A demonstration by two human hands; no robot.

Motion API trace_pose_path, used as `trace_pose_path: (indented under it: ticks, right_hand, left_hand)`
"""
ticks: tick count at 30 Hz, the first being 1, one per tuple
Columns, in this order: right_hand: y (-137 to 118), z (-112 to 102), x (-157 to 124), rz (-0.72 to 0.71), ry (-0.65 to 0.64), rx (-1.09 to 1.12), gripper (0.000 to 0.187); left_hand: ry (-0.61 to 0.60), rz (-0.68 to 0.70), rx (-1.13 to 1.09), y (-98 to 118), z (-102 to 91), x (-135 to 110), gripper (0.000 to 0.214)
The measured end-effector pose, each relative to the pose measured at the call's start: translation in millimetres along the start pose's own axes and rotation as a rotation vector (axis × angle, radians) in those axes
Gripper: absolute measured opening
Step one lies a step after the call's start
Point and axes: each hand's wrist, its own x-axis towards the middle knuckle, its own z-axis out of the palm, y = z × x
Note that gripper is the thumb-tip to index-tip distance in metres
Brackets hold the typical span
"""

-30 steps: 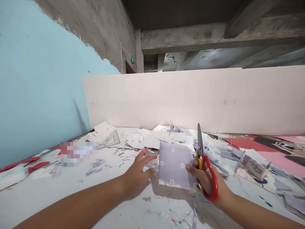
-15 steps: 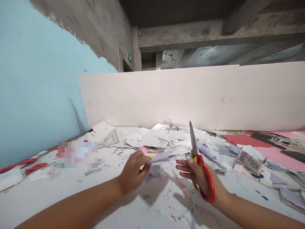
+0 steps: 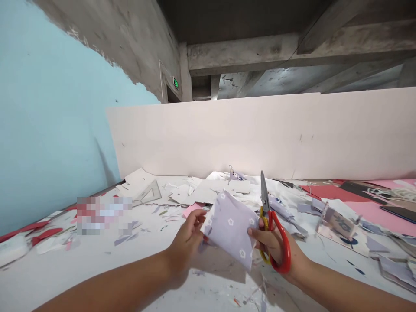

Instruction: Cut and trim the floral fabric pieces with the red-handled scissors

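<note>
A lavender piece with white flowers (image 3: 231,232), cloth or paper, is held up between my hands, its patterned face toward me. My left hand (image 3: 187,236) grips its left edge, with some fingertips hidden behind it. At the right edge, the thumb of my right hand (image 3: 273,242) presses on the face. That same hand carries red-and-yellow-handled scissors (image 3: 265,197) with blades pointing up and closed together. Below the held piece, small scraps lie on the white table (image 3: 146,277).
Paper offcuts (image 3: 211,190) are heaped at the back, beside a set square (image 3: 152,193). A small clear-sided box-like object (image 3: 339,225) stands on the right, near pink sheets (image 3: 373,216) and a dark flat object (image 3: 399,213). A pale board (image 3: 208,138) rises behind.
The lavender piece has turned from nearly edge-on to face me. My right hand has closed from spread fingers onto its right edge, still holding the scissors.
</note>
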Motion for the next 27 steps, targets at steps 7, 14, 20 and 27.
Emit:
trace_pose_path:
  ticks: [7, 14, 20, 27]
  right_hand:
    - [-16, 6, -12, -0.168, 0.068, -0.343, 0.020]
    - [-16, 7, -13, -0.220, 0.122, -0.388, 0.019]
    - [-15, 7, -13, -0.232, 0.186, -0.393, 0.019]
    - [-12, 7, -16, -0.241, 0.193, -0.420, 0.025]
  left_hand:
    - [-0.243, -0.310, -0.371, -3, 4.9, 2, 0.035]
    - [-0.313, -0.443, -0.584, -5, 4.0, 9, 0.019]
    - [-0.386, -0.505, -0.490, 5, 8.9, 3, 0.016]
    - [-0.279, -0.161, -0.065, 8, 5.8, -6, 0.017]
